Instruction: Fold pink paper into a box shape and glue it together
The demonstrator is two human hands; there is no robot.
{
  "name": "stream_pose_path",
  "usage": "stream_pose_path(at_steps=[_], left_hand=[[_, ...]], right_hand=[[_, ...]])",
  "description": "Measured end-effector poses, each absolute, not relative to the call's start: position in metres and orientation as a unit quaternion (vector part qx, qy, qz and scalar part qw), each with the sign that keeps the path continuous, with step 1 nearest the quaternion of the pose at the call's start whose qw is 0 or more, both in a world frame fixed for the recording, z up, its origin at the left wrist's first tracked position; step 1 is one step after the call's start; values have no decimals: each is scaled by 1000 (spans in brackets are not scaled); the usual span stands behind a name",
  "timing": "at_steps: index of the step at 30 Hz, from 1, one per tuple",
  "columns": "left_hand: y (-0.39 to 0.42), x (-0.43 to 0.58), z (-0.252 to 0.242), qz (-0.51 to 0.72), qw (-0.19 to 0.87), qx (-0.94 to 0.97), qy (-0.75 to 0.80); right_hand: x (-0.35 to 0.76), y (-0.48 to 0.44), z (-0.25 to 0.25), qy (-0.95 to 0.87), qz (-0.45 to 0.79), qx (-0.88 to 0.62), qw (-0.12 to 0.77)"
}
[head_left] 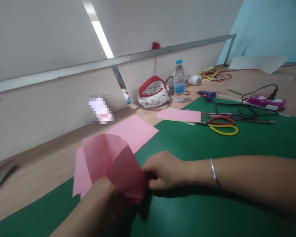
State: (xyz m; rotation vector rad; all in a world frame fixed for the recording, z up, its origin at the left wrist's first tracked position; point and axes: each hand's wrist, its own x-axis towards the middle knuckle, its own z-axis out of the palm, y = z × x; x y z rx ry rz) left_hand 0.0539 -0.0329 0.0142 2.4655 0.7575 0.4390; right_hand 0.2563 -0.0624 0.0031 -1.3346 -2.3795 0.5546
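A pink sheet of paper point(128, 168), bent with upright folds, stands over the green mat point(187, 210). My right hand point(164, 171) is closed at its right edge, thumb and fingers pinching the paper low down. From the lower left my left hand point(113, 194) reaches in against the same sheet; the paper and shadow hide its fingers. Behind and to the left lies a stack of pink sheets point(135, 130), partly covered by the folded one.
Further right are scissors point(223, 126) with red and yellow handles, pink strips point(180, 115), a blue glue gun point(207, 94) and a purple power strip point(266, 102). A water bottle point(179, 82) and a white-and-red pouch point(153, 93) stand near the wall.
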Motion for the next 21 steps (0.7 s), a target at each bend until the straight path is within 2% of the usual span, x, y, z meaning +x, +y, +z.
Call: stream_pose_path(at_steps=[8,11,16,21], left_hand=[[-36,63,48,53,381,876,292],[-35,62,47,42,334,897,288],[-33,57,41,95,201,927,301],[-29,53,36,53,248,905,341]], right_hand=[[257,-63,1,-821,223,-486,200],[257,-63,0,-814,227,-492,209],[254,-65,-2,-805,235,-498,219],[252,-66,-4,-804,239,-485,248]])
